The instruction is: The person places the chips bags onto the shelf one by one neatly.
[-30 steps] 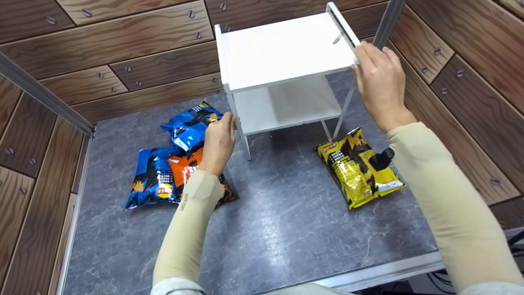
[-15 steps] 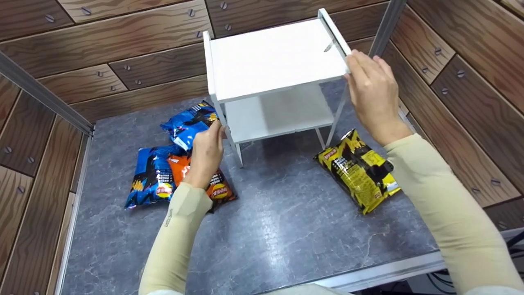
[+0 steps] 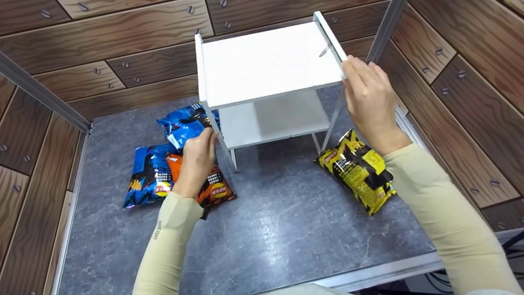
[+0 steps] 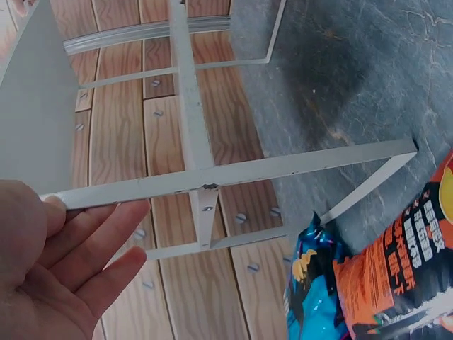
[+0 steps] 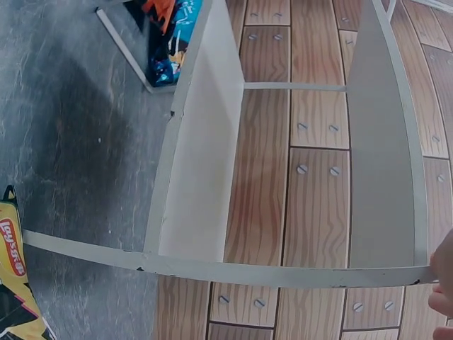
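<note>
A white two-tier rack (image 3: 262, 65) with thin metal legs stands on the grey marbled table. My left hand (image 3: 195, 159) grips its front left leg, thumb on one side and fingers behind, as the left wrist view shows. With my right hand (image 3: 370, 104) I hold the raised right edge of the top shelf near its front corner. In the right wrist view only some fingers (image 5: 443, 283) show at that corner. A yellow chip bag (image 3: 348, 168) lies by the front right leg, partly behind my wrist camera. My left hand partly covers an orange chip bag (image 3: 217, 190).
Two blue chip bags (image 3: 149, 176) lie left of the rack, the farther one close by its left legs. Wood-patterned walls (image 3: 155, 61) with metal corner posts enclose the back and sides. The table's pale front edge (image 3: 380, 268) runs below my right arm.
Both hands have drawn the rack toward me and to the left, its lower shelf sliding along. The yellow chip bag has turned slightly beside the front right leg.
</note>
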`<state>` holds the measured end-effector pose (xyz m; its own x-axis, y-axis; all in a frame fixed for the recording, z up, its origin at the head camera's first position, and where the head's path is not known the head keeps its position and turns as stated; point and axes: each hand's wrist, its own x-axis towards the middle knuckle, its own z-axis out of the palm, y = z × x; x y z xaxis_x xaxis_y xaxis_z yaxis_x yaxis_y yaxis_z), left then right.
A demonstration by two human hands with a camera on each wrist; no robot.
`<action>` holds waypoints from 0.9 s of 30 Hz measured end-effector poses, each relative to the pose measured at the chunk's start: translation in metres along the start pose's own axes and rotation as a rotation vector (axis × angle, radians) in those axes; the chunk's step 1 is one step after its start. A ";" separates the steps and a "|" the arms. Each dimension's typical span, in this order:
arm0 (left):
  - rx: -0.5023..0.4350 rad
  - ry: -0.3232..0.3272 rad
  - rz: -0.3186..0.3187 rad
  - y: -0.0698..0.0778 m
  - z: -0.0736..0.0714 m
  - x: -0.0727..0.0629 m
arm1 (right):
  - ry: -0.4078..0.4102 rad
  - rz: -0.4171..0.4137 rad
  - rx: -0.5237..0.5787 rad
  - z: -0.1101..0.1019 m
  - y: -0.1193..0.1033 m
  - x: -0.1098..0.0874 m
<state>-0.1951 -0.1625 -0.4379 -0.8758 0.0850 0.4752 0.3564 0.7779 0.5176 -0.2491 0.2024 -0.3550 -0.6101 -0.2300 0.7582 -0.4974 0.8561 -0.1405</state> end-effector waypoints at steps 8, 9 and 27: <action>0.009 0.001 -0.003 -0.003 -0.008 -0.011 | 0.014 -0.028 0.013 -0.001 -0.007 -0.006; 0.004 -0.002 -0.009 -0.003 -0.008 -0.012 | 0.004 -0.030 0.005 -0.001 -0.008 -0.007; 0.136 0.109 -0.008 0.009 -0.042 0.011 | 0.018 0.009 0.062 0.003 -0.007 -0.008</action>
<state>-0.1882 -0.1805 -0.3981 -0.8354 0.0159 0.5495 0.2954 0.8560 0.4244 -0.2430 0.1965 -0.3621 -0.6039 -0.2133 0.7680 -0.5293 0.8277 -0.1864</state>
